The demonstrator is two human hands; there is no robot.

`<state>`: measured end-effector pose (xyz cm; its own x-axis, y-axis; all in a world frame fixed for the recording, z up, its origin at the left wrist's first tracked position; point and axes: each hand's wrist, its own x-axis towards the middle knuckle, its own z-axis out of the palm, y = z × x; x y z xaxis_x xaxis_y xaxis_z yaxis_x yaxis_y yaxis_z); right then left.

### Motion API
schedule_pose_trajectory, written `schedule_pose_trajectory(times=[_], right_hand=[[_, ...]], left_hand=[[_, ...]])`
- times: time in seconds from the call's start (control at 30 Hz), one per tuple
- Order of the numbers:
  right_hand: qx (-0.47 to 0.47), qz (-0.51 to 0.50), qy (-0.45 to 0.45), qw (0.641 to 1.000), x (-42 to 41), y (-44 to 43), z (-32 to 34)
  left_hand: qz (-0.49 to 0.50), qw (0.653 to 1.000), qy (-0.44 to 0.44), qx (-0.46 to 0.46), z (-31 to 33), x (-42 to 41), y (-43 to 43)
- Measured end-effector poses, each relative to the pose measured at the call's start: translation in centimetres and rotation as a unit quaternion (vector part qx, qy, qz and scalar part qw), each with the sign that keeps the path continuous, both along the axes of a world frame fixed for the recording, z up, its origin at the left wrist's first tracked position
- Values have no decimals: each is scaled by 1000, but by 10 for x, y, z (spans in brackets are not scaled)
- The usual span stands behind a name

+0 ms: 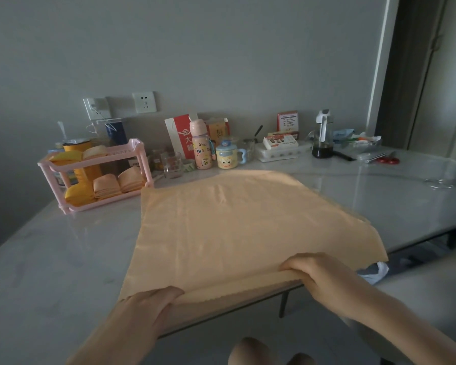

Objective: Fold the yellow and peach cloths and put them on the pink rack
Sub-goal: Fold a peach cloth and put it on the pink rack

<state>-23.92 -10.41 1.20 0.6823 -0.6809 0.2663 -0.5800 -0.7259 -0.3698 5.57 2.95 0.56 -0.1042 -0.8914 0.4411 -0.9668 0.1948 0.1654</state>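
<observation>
Along the near edge of the pale table (50, 246), a peach cloth (234, 219) is lying spread open and nearly flat, its far corners reaching toward the clutter at the back. The left hand (153, 304) is gripping the cloth's near hem on the left side, fingers curled over a raised roll of fabric. The right hand (316, 272) is gripping the same hem further right, its fingers likewise clamped over the fabric. Between the 2 hands the scalloped hem is lifting slightly off the tabletop and overhanging the table's front edge.

At the back left, just beyond the cloth's far left corner, the pink rack (140, 164) is standing with 2 shelves. Folded yellow cloths (78, 194) and folded peach cloths (107, 185) are sitting side by side on its lower shelf, and more of each are resting on the upper shelf. Behind the cloth, a glass (173, 164), a pink bottle (200, 148) and a cartoon mug (227, 156) are standing in a row, and red scissors (387, 160) are lying far right.
</observation>
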Motion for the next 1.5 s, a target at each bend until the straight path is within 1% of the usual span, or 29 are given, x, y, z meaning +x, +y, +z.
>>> schedule_pose_trajectory(times=[0.07,0.17,0.27,0.33,0.43,0.5,0.57,0.67,0.8,0.93,1.07,1.13,1.2,1.27,1.3,1.33,1.37,1.4,1.47,1.5], right_hand=[[-8,-12,-1,1000,-10,-4,2],[-23,-24,3,999,-24,-9,4],[-24,-24,1,999,-37,-15,5],[-9,-38,-1,999,-49,-18,7],[-32,-55,21,998,-65,-24,12],[-41,-79,19,996,-71,-31,16],[-37,-127,7,991,-77,-45,14],[-15,-166,-10,986,-81,-66,12],[-5,-188,-60,980,-70,-84,16],[-10,-234,-85,968,-61,-95,8],[-8,-268,-112,957,-53,-96,1],[-9,-301,-95,949,-49,-96,-2],[-61,-341,-62,936,-45,-95,-4],[-156,-363,-23,918,-37,-92,-4],[-195,-352,-26,915,-26,-86,-3],[-226,-328,-47,916,-10,-77,1],[-250,-282,-73,923,7,-66,3],[-251,-218,-91,939,28,-52,4],[-216,-70,-103,968,69,-25,0],[-185,-8,-101,977,87,-15,-4]], left_hand=[[29,997,60,44,2,14,3],[20,994,71,78,8,30,10],[17,986,122,116,17,36,15],[32,983,118,137,21,42,16],[59,979,125,151,31,46,19],[73,970,180,147,34,51,17],[90,958,228,149,32,59,13],[129,951,245,139,28,69,3],[206,951,216,76,14,71,-15],[267,940,213,-1,6,60,-30],[311,933,181,-21,-1,53,-38],[329,935,131,-15,-2,50,-39],[351,935,48,2,-3,52,-40],[362,932,-3,-21,1,51,-42],[351,935,-5,-49,4,45,-41],[324,942,-4,-86,9,34,-43],[283,953,9,-111,13,21,-46],[237,965,31,-112,17,7,-50],[147,986,70,-44,19,-23,-62],[113,992,64,0,18,-34,-69]])
